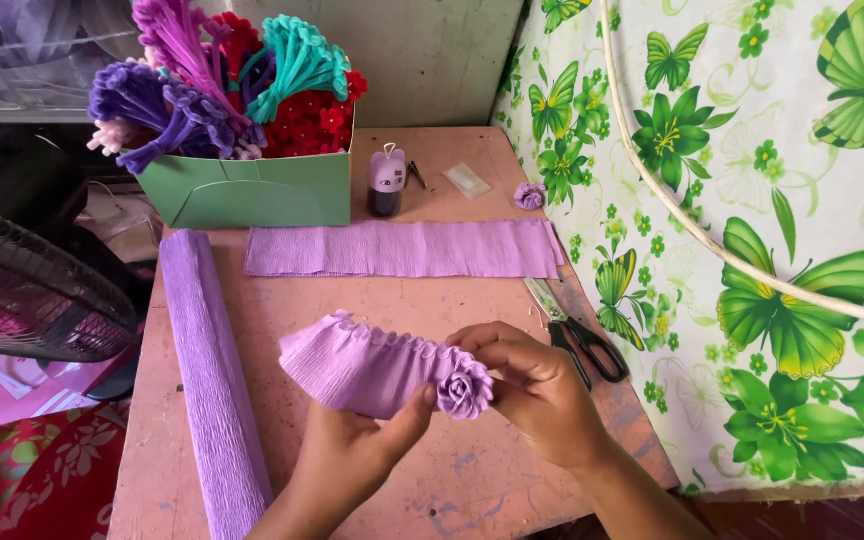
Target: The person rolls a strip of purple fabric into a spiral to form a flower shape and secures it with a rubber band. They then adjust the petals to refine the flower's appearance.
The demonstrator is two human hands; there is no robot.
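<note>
Head view, looking down on a pinkish counter (402, 300). Lower centre of the frame: the left hand (352, 450) is closed in a pinch, thumb raised, on the gathered edge of a ruffled strip of lilac crepe paper (357, 365); the right hand (537, 385) is curled, fingertips closed on the rolled paper rose (464, 390) at the strip's right end; the rose sits between the two hands, held just above the counter.

Left of the frame: a long roll of lilac crepe paper (214, 380) lies lengthwise along the counter's left edge; centre, above the hands: a flat folded band of crepe paper (402, 249) lies crosswise, well apart from the hands. Right of the hands: scissors with black handles (577, 332), blades pointing toward the band's right end.

Upper left: an open green cardboard box (247, 190), rectangular, holds bundled pipe cleaners (217, 75) in purple, teal, pink and red. Just beside the box's right wall: a small dark bottle with a white label (385, 182), upright; further right: a small clear flat packet (467, 180); near the upper right corner of the counter: a second small paper rose (529, 195).

Right of the frame: a white cloth printed with green butterflies and flowers (752, 250); far left: a black fan grille (32, 280).
</note>
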